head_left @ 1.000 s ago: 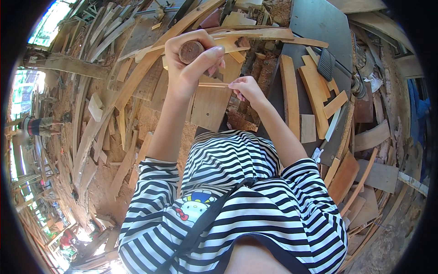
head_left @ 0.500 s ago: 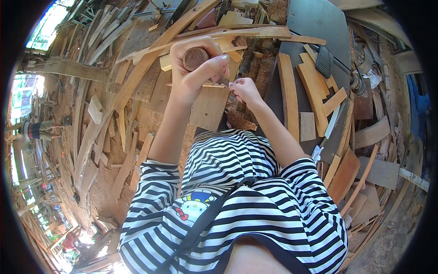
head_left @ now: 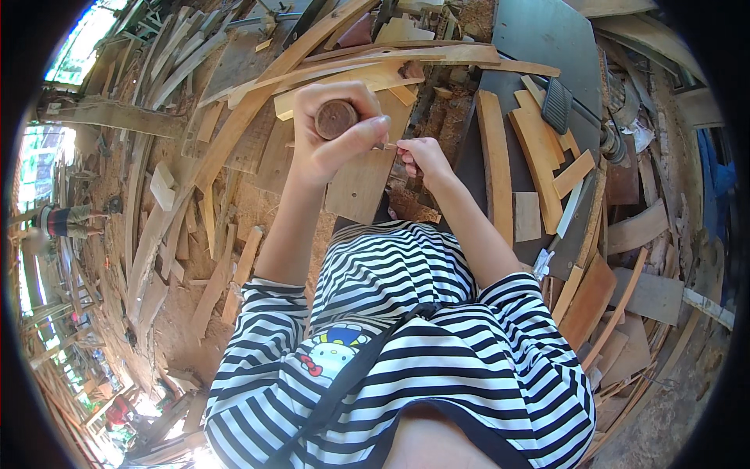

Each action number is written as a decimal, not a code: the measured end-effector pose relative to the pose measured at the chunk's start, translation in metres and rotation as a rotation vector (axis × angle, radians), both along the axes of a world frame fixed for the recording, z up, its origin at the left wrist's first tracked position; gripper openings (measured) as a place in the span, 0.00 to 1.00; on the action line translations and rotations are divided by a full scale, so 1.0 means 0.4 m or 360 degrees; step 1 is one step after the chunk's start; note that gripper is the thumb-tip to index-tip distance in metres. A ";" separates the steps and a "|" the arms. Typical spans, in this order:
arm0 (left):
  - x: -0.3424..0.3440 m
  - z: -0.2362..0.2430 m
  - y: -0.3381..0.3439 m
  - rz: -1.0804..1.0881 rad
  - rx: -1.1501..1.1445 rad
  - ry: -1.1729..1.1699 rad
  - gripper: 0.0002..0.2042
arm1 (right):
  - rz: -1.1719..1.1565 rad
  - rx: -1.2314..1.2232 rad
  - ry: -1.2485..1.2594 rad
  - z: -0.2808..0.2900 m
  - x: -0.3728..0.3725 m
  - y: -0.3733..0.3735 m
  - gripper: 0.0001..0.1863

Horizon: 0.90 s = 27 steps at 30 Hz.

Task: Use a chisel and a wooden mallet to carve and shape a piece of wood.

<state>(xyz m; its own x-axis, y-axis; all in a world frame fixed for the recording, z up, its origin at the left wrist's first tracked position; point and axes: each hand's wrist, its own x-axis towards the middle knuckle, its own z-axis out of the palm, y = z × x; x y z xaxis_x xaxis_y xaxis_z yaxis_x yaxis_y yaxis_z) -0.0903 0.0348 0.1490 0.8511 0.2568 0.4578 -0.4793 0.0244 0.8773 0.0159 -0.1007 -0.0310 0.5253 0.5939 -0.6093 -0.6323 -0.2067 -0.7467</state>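
Note:
My left hand [head_left: 332, 133] is wrapped round a thick, round wooden handle [head_left: 336, 119], whose brown end faces up. What the handle belongs to is hidden beneath my fist. Just to the right, my right hand [head_left: 423, 159] is closed in a pinch, its fingertips close to my left thumb. Something thin and small seems to sit between the fingertips, too small to name. Below both hands, in front of my body, lies a flat wooden board [head_left: 355, 191] with a small dark hole in it.
Long curved planks [head_left: 285, 66] cross beyond my hands. On the right, a dark tabletop [head_left: 539, 31] bears curved wood pieces [head_left: 494, 160] and a black pedal-shaped pad [head_left: 556, 107]. Wood offcuts litter the ground, and a person [head_left: 70, 221] is far left.
My left hand has come slightly down toward me with the handle. My right hand has shifted a little, its fingers curling closer together.

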 end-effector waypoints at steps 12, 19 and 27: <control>0.002 -0.006 -0.006 -0.0008 -0.0002 -0.0034 0.05 | -0.0080 0.0021 -0.0074 0.001 -0.005 -0.059 0.11; 0.012 -0.008 -0.009 -0.0016 0.0001 -0.0026 0.06 | -0.0172 -0.0041 -0.0131 0.041 0.008 -0.125 0.12; 0.012 -0.007 -0.009 -0.0002 -0.0031 -0.0022 0.07 | -0.0383 -0.0134 -0.0510 0.086 0.028 -0.269 0.15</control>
<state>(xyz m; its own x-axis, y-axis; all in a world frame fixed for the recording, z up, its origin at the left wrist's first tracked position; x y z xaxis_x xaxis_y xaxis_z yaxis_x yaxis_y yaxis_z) -0.0855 0.0313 0.1462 0.8449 0.2650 0.4647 -0.4915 0.0419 0.8698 0.0272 -0.2082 0.0034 0.8143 0.3859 -0.4337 -0.4085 -0.1499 -0.9004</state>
